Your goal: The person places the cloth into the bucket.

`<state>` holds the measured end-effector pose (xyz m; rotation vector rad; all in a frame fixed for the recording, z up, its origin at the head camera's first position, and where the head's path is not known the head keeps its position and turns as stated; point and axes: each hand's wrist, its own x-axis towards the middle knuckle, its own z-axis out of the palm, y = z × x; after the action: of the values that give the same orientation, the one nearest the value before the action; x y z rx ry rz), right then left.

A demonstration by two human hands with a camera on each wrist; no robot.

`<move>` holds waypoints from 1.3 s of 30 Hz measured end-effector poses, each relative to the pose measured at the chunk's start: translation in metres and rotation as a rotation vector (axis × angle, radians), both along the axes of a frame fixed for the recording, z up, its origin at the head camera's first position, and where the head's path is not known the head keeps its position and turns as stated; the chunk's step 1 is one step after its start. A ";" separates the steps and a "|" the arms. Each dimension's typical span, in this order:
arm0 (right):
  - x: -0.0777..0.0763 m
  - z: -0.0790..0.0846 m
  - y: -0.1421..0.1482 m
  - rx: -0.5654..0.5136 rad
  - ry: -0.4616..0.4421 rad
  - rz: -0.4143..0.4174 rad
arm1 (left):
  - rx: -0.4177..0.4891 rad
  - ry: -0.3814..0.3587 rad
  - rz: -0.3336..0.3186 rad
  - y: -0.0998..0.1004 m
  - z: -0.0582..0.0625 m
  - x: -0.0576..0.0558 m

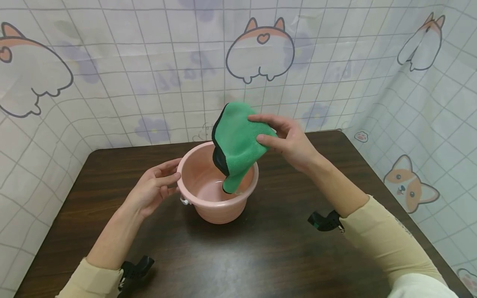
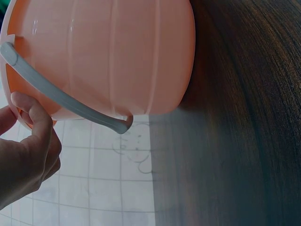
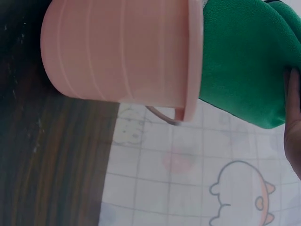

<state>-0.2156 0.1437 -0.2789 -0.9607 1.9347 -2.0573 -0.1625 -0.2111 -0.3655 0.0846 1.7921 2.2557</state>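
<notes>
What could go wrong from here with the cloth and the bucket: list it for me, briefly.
1. The right hand pinches the green cloth by one side, so it might slip and drop.
2. The left hand holds the pink bucket only at its rim, so a tug could tip it.
3. The grey handle hangs near the left hand and might snag it.

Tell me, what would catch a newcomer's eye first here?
First, the bright green cloth in the right grip, held over the pink bucket. The left grip holds that bucket by its rim on the dark table. Behind, cartoon dogs stand out on the white backdrop.
</notes>
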 end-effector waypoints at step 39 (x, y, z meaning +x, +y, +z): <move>-0.002 -0.044 -0.018 0.265 -0.081 0.039 | -0.048 -0.002 0.016 0.001 -0.001 0.000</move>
<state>-0.2173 0.1252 -0.3233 -0.8345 2.0616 -1.7338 -0.1621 -0.2099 -0.3662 0.0589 1.8512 2.2206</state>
